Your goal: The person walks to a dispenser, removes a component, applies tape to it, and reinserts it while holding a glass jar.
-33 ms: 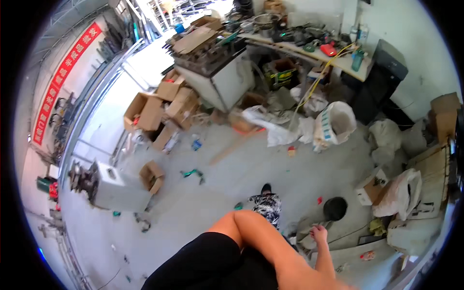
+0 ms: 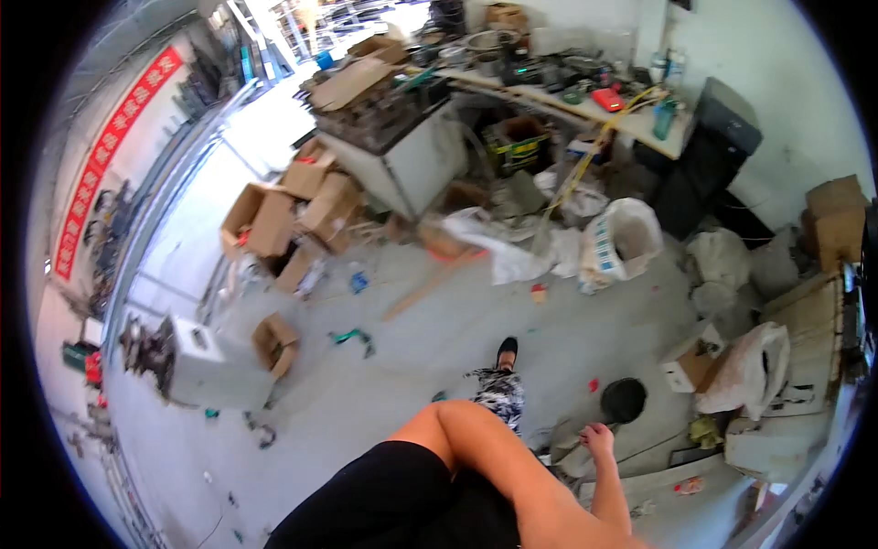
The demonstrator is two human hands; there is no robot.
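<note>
My right hand [image 2: 598, 440] hangs low at the right with its fingers loosely curled in, and I see nothing in it. In this view it shows just beside a dark round bucket [image 2: 624, 401] on the floor; I cannot tell how far apart they are. A bare bent arm [image 2: 485, 439], by its black sleeve [image 2: 375, 499] my left, crosses the lower middle and runs back toward the lower edge. My left hand is out of the picture. Below me show a patterned black-and-white trouser leg [image 2: 499, 395] and a black shoe [image 2: 507, 351].
Cardboard boxes [image 2: 272, 222] lie at the left beside a white cabinet [image 2: 402, 169]. A cluttered workbench [image 2: 549, 105] stands at the back. An open white sack [image 2: 599, 247] sits before it. A long wooden strip [image 2: 422, 291] lies on the floor. Boxes and bags line the right wall.
The view has shifted slightly, and the surroundings sit a little further left. The shoe has come further forward from under the trouser leg. My right hand stays low and curled.
</note>
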